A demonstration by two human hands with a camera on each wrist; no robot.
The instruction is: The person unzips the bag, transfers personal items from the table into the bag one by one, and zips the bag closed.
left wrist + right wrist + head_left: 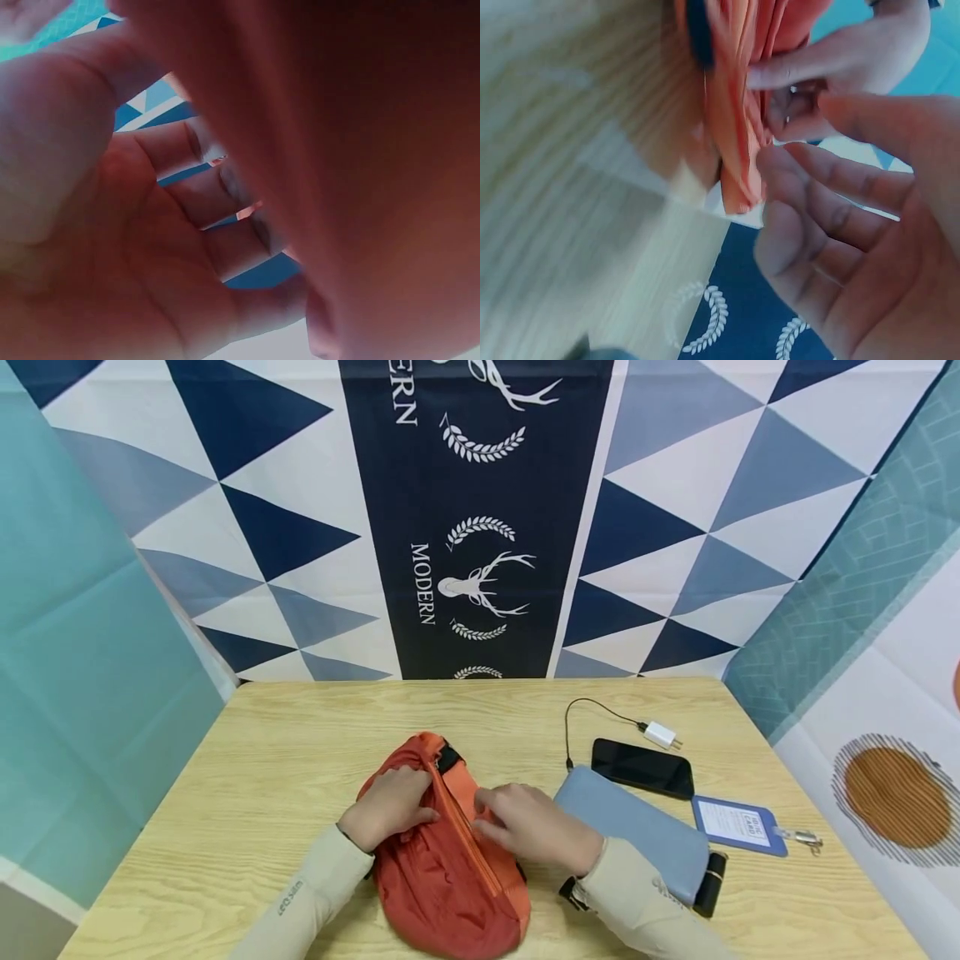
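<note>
The left hand (390,807) grips the red waist bag (450,902), whose orange zipper (465,829) lies near the right hand's (538,827) loosely bent fingers.

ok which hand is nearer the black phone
Right. The right hand is by the red bag's right side, left of the phone, with the blue pouch partly between. The left hand is on the bag, farther left.

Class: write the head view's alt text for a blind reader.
A left hand touches a red bag on a wooden table, the right hand near its zip. At right: a blue-grey case, black phone, charger and ID card.
</note>
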